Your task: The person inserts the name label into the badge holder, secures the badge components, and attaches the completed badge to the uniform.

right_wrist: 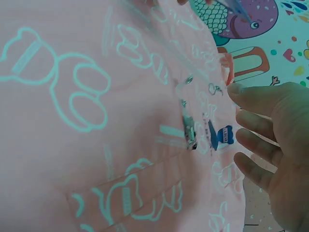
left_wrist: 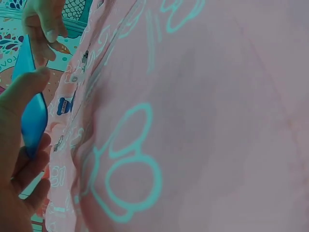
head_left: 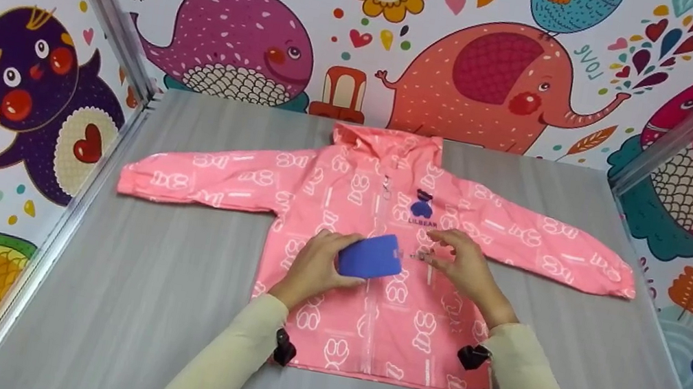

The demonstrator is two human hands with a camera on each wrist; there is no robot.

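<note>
My left hand (head_left: 315, 266) grips a flat blue badge holder (head_left: 378, 257), thumb on one side and fingers on the other, just above a pink jacket (head_left: 335, 311). From the badge's slotted end a clear strap runs to a small metal clip (right_wrist: 191, 133), which hangs over the jacket's chest. My right hand (head_left: 470, 270) is beside the clip, thumb and fingers spread apart. In the right wrist view those fingers (right_wrist: 256, 99) stand clear of the clip. The left wrist view shows the badge edge-on in my left hand, with the right hand beyond it.
The jacket lies front up, sleeves spread and hood at the far side, on a grey table (head_left: 151, 289). A dark blue bear logo (head_left: 422, 205) marks its chest and a zipper (head_left: 372, 324) runs down the middle. Walls printed with cartoon animals stand at the back and both sides.
</note>
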